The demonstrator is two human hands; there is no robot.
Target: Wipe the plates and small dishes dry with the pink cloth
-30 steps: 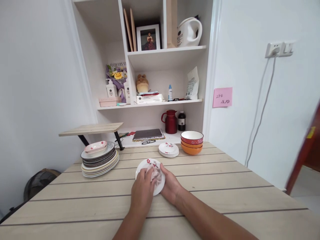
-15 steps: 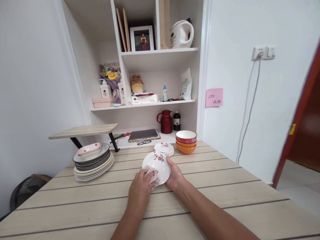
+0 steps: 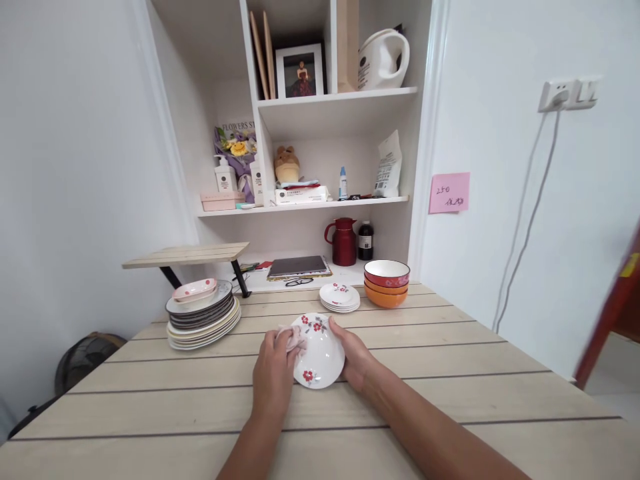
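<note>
Plate point(image 3: 323, 357), round with no long axis, tilts between both hands over the middle of the table point(image 3: 450, 400), short of its far edge; whether it touches the wood is hard to tell. The right hand point(image 3: 356, 353) grips its right rim, thumb on top, fingers mostly hidden beneath. The left hand point(image 3: 274, 367) clutches a crumpled cloth point(image 3: 294, 340) against the opposite rim, so the plate lies directly between the two grips. Beyond, near the far edge, sit small plates point(image 3: 340, 298) beside stacked bowls point(image 3: 387, 287); toward the far left corner stand larger plates point(image 3: 203, 327) topped by a dish point(image 3: 194, 291).
</note>
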